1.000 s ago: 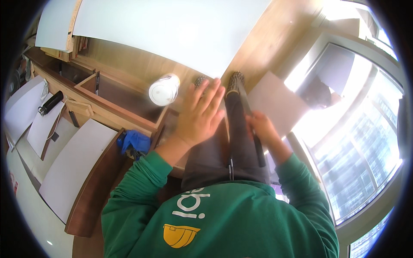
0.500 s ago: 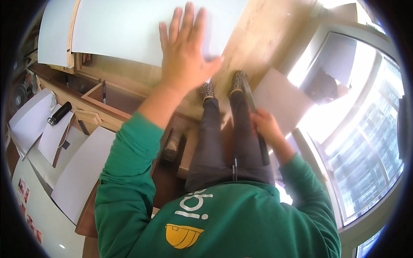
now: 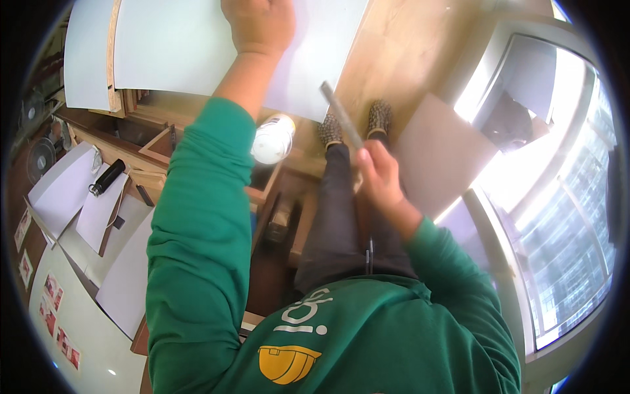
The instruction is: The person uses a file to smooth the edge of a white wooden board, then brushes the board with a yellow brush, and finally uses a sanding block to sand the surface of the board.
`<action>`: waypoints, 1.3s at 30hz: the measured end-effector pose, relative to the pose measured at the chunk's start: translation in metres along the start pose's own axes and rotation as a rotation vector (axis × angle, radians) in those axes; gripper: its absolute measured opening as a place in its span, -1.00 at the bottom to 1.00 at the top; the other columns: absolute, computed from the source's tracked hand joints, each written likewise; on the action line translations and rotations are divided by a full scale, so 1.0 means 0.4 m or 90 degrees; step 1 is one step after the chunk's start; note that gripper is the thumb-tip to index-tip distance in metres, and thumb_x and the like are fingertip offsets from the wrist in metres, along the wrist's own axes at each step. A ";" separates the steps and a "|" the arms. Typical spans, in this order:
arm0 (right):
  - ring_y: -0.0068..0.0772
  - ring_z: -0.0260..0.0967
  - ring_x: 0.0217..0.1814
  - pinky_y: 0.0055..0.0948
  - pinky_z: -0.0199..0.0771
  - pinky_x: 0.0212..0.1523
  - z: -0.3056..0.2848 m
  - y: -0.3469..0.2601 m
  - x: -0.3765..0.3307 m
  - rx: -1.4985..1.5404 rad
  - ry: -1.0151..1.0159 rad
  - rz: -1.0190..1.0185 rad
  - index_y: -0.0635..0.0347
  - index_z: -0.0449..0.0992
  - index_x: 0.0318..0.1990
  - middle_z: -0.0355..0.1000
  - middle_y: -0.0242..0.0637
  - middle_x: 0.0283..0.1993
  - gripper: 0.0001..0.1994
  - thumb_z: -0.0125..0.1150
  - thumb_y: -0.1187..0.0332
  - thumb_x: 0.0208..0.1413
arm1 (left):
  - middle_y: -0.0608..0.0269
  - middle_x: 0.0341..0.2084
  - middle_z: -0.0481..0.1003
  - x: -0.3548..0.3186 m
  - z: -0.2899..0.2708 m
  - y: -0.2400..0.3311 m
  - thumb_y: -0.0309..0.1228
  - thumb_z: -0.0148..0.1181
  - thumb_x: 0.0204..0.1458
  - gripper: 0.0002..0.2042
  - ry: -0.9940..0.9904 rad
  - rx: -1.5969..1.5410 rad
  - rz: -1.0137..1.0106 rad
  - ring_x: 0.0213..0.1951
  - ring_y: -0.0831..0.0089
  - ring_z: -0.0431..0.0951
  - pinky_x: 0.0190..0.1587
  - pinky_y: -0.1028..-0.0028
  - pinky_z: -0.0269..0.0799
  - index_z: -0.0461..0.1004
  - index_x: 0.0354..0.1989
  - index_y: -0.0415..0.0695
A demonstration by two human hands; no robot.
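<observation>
My left hand [image 3: 262, 25] is over the large white panel [image 3: 177, 46] at the top, with the arm stretched forward. Its fingers run up to the picture's upper edge, so their pose and any contact with the panel are hidden. My right hand [image 3: 380, 174] is closed round a long, flat grey bar [image 3: 342, 115] that looks like metal. The bar points up and left, its far end near the panel's lower right corner. Below my left wrist, a white bucket [image 3: 272, 140] shows beside my sleeve.
A narrower white panel [image 3: 88, 59] lies left of a wooden edge strip. Open wooden drawer frames [image 3: 157, 146] run below the panels. A black bottle [image 3: 108, 176] rests on white boards at left. At right, a brown board [image 3: 443, 148] leans near a bright window [image 3: 571, 217].
My left hand has moved up and left, out of its spread pose, uncovering the bucket. My right hand has risen and moved left, swinging the bar's far end toward the panel.
</observation>
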State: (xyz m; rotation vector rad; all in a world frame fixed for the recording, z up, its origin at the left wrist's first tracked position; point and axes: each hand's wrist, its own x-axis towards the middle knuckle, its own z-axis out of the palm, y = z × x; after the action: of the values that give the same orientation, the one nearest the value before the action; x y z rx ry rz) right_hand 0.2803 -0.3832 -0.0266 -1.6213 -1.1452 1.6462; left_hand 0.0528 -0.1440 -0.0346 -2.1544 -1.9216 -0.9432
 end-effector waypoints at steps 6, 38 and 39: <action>-0.01 0.43 -0.35 -0.21 0.42 -0.32 0.032 0.046 0.025 -0.128 -0.010 -0.087 0.25 0.51 -0.22 0.44 -0.08 -0.40 -0.73 0.27 0.19 0.29 | -0.14 0.21 0.43 -0.004 0.008 -0.024 -0.38 -0.04 0.36 -0.67 0.008 -0.145 -0.115 0.29 -0.03 0.37 0.40 0.17 0.20 0.46 0.17 -0.30; -0.23 0.30 -0.51 -0.31 0.33 -0.44 0.088 -0.010 0.165 0.020 0.049 -0.086 0.28 0.51 -0.33 0.36 -0.08 -0.51 -0.70 0.31 0.19 0.28 | -0.17 0.12 0.50 -0.019 -0.021 -0.061 -0.44 -0.22 0.37 -0.61 0.016 -0.228 -0.028 0.19 0.06 0.48 0.33 0.25 0.32 0.43 0.17 -0.46; -0.24 0.28 -0.52 -0.30 0.32 -0.45 0.091 -0.026 0.189 0.032 0.061 -0.109 0.28 0.50 -0.34 0.35 -0.09 -0.52 -0.69 0.30 0.19 0.28 | -0.17 0.12 0.50 -0.018 -0.023 -0.067 -0.45 -0.22 0.37 -0.61 0.020 -0.225 -0.018 0.19 0.06 0.48 0.33 0.25 0.32 0.43 0.17 -0.46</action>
State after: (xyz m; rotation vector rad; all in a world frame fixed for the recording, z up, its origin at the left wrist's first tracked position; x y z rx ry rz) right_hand 0.2344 -0.3204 -0.0592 -1.5094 -1.1517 1.4609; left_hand 0.0242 -0.1492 -0.0393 -2.2750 -1.8939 -1.4057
